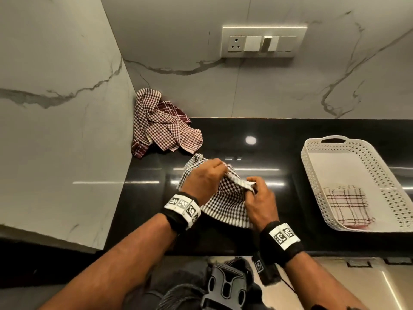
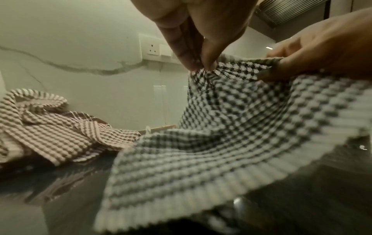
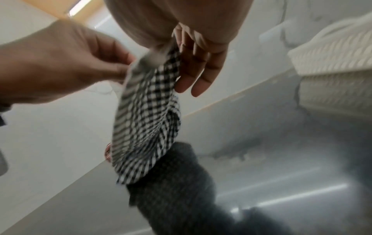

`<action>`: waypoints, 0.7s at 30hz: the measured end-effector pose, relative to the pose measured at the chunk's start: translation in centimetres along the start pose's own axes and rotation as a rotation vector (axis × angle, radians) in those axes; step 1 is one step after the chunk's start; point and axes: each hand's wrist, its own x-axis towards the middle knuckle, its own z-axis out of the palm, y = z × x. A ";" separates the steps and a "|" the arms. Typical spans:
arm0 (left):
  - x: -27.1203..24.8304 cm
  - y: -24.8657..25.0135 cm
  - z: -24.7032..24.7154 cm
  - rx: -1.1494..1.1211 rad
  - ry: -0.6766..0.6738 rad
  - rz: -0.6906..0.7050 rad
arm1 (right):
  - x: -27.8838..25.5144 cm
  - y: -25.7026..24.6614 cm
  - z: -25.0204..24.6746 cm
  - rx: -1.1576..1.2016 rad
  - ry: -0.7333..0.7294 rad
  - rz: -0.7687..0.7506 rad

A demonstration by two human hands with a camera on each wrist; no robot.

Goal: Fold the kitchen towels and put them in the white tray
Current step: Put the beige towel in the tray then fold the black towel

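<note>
A black-and-white checked towel [image 1: 223, 204] [image 2: 231, 127] [image 3: 147, 114] hangs between both hands above the black counter [image 1: 279, 157]. My left hand [image 1: 206, 175] [image 2: 201, 63] pinches its top edge with fingertips. My right hand [image 1: 257, 193] [image 3: 167, 47] pinches the same edge just to the right, its other fingers loose. The white perforated tray [image 1: 312, 173] [image 3: 332, 63] sits at the right and holds one folded cream towel with red lines [image 1: 346, 206]. A heap of maroon-checked towels [image 1: 163, 128] [image 2: 50, 127] lies in the back-left corner.
Marble walls close the counter at the left [image 1: 55, 130] and at the back [image 1: 268, 90], where a socket and switch plate [image 1: 263, 41] is mounted. The counter's front edge [image 1: 223, 251] runs just below my wrists.
</note>
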 end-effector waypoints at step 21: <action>1.9 15.4 0.5 -0.292 -0.127 -0.035 | -2.0 -0.2 -14.1 0.360 -0.123 -0.313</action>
